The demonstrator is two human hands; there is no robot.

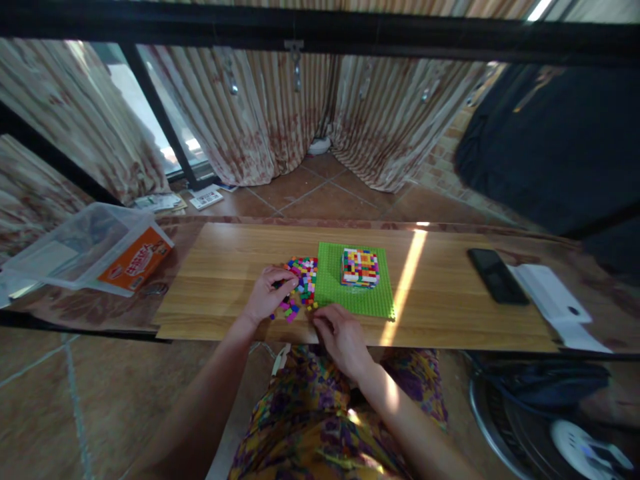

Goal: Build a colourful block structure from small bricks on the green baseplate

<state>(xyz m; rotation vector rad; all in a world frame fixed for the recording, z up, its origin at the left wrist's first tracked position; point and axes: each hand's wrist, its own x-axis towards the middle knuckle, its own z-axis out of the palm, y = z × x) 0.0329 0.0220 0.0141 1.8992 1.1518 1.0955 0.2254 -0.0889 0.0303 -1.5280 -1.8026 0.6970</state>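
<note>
1. Loose bricks lie on the tabletop in a spread just left of the green baseplate; I judge this keeps them within short reach of both hands.
2. The multicoloured brick block sits on the baseplate, nearer its far edge, with bare studs on every side. The studs probably steady it against sliding.
3. My left hand is over the left part of the loose bricks, fingers bent, thumb and forefinger close together: a posture suited to sorting or picking small parts. Whether a brick is pinched there, I cannot tell.
4. My right hand is at the near edge of the tabletop, by the baseplate's near-left corner, fingers curled, fingertips beside a few yellow bricks. Grip not determinable.
5. The phone and clear bin are well apart from the bricks, which leaves elbow room.
6. Obscured: my left fingers cover some loose bricks; the block's far face is out of sight. Individual studs blur at this scale. The bin is cut off at the left margin; its contents are unclear.
</note>
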